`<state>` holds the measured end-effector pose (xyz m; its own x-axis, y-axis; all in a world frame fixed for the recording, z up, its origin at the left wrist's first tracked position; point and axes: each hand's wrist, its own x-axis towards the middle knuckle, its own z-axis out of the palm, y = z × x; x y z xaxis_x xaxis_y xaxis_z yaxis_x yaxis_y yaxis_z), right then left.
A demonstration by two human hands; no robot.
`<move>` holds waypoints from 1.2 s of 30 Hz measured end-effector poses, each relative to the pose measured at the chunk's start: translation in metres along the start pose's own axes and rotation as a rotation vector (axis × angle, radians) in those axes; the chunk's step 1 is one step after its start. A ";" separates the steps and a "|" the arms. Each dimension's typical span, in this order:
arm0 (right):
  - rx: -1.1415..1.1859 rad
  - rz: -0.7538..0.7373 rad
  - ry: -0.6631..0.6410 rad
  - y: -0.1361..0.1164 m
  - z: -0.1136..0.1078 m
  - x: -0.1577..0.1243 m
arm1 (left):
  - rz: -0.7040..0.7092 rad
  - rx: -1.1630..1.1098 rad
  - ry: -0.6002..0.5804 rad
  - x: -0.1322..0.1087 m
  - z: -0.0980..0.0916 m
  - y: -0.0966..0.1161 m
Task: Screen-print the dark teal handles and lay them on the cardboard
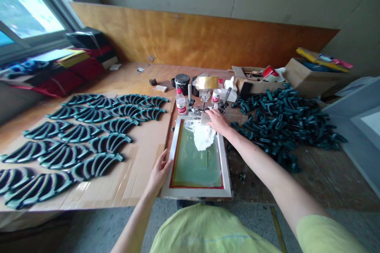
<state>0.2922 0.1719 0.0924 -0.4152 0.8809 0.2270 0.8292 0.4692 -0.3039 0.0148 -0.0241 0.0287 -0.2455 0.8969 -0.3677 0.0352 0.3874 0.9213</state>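
Observation:
A silk-screen frame with a pale metal border and greenish mesh lies flat at the table's front edge. My left hand grips its left side, thumb near the border. At the far end of the mesh, my right hand is closed on a squeegee, its fingers laid over the top. White paste is spread on the mesh just below the squeegee. Behind the frame stand metal hinge clamps, partly hidden by my right hand.
Dark green, curved ribbed pieces lie in rows on cardboard at left. A heap of similar-coloured parts is at right. Behind are a red-capped bottle, a black tub and open cardboard boxes.

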 end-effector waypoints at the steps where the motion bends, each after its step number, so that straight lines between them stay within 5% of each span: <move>1: -0.032 0.013 -0.063 -0.005 0.003 0.005 | -0.005 -0.002 -0.027 0.003 -0.001 -0.005; 7: -0.127 0.078 -0.218 -0.020 0.016 -0.014 | -0.040 -0.010 -0.107 0.009 -0.007 -0.014; 13: -0.060 -0.273 -0.266 -0.024 0.011 -0.069 | -0.037 -0.030 -0.120 0.008 -0.007 -0.013; 17: -0.016 -0.414 -0.334 -0.015 -0.006 -0.069 | -0.029 -0.046 -0.101 0.009 -0.005 -0.014; 21: -0.047 -0.305 -0.226 -0.023 0.001 -0.058 | -0.019 -0.048 -0.109 0.009 -0.005 -0.015; 27: -0.051 -0.335 -0.148 -0.033 0.018 -0.088 | -0.037 -0.048 -0.106 0.009 -0.006 -0.017; 31: 0.096 -0.214 -0.112 -0.027 0.004 -0.060 | -0.056 -0.071 -0.109 0.003 -0.006 -0.002; 36: 0.055 -0.005 -0.043 -0.017 -0.013 0.009 | -0.090 -0.157 -0.152 -0.014 -0.016 0.052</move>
<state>0.2787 0.1711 0.1117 -0.4357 0.8800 0.1888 0.8061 0.4749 -0.3532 0.0049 -0.0198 0.0833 -0.0922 0.8864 -0.4536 -0.1343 0.4403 0.8877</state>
